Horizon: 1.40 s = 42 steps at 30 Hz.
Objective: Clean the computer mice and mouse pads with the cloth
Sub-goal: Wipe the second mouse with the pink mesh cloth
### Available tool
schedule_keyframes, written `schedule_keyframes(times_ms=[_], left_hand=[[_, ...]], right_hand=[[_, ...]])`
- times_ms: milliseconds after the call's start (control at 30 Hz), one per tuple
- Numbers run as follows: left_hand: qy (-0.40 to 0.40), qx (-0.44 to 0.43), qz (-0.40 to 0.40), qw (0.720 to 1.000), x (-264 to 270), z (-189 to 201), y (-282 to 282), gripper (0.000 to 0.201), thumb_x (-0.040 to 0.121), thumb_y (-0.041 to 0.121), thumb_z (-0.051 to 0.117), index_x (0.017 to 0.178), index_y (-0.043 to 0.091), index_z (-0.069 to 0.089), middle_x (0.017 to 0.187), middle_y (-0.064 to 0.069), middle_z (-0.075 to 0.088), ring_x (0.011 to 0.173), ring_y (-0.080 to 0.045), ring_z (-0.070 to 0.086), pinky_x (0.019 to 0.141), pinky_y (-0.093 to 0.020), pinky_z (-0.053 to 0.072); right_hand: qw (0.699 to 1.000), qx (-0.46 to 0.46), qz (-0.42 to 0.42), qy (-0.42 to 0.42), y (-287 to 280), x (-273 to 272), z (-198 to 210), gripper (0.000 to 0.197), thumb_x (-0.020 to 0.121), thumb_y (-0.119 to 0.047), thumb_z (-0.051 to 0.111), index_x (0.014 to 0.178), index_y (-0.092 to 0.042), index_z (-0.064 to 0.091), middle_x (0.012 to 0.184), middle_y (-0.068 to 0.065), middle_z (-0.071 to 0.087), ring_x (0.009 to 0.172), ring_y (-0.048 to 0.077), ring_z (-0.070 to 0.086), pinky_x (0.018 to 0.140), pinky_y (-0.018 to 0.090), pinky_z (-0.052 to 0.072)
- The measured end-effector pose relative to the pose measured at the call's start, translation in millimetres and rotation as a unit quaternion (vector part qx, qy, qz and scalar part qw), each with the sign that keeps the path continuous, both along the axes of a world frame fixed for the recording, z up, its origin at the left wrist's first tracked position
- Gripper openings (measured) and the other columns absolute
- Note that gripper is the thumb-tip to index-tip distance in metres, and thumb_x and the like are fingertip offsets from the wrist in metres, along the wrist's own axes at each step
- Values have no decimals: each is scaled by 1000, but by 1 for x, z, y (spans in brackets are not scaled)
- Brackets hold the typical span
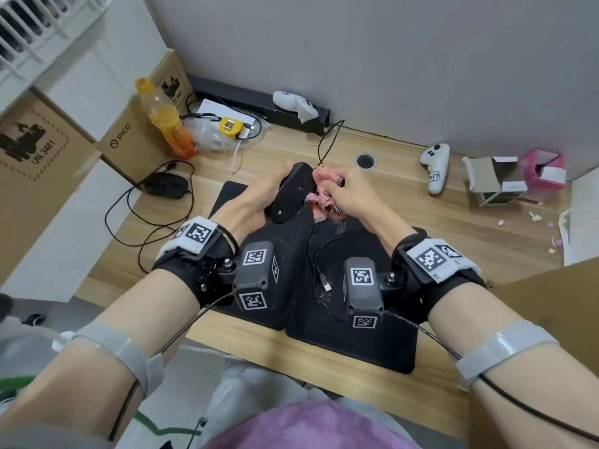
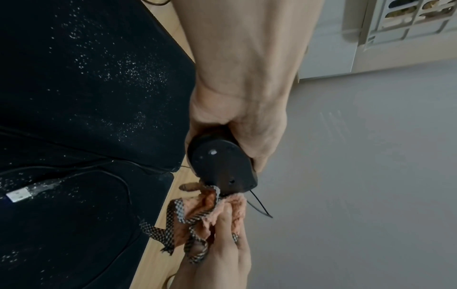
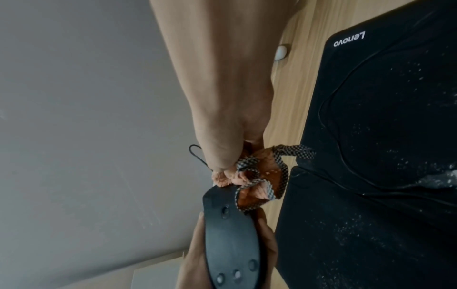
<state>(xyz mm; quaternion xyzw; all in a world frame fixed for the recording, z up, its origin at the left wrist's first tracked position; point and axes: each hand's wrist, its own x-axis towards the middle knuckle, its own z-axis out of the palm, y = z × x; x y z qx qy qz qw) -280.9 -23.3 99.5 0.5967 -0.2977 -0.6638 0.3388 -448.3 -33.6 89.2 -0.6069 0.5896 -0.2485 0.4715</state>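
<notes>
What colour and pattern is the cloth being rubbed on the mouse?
The cloth is pinkish-orange with a black-and-white checked trim, clearest in the left wrist view.

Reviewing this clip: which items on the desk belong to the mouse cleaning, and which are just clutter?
In the job:
black wired mouse held in left hand
pink cloth with checked trim
two black mouse pads
second black mouse

Clutter:
orange drink bottle
yellow tape measure
two white controllers
pink box

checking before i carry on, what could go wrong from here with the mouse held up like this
The held mouse's cable loops past the cloth in the right hand and could snag. White specks cover both mouse pads; setting the wiped mouse down from the left hand might dirty it again.
</notes>
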Motion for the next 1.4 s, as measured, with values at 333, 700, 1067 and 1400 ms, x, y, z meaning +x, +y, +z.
schedule_keyframes(times_ms=[333,700,1067,1400], left_hand=[[107,33,44,993,-6,2,-3,36,100,42,45,100,12,65,85,-5,69,68,-16,65,68,-27,54],[126,69,22,989,0,3,-2,38,98,43,48,106,11,65,88,-11,69,69,-25,64,55,-25,55],[-99,-57,25,993,2,-23,-3,40,93,47,56,126,25,53,107,0,65,86,-16,65,58,-24,49],[-241,-215,-16,946,6,-35,-8,43,97,46,47,138,32,43,129,-7,48,116,-13,52,97,-27,44]], right_hand=[[995,48,-83,-32,7,-8,-9,35,95,-21,59,129,-22,55,126,2,61,97,20,68,91,42,54],[999,-17,-18,-38,0,-13,5,26,96,-11,55,115,-20,71,110,-8,70,106,14,64,94,28,49],[998,-20,-66,12,-16,0,19,24,92,-19,61,115,-16,68,91,-5,67,93,18,66,79,36,54],[999,-48,-16,-5,-7,19,14,19,91,-27,65,107,-28,74,97,-13,72,97,5,63,83,23,48]])
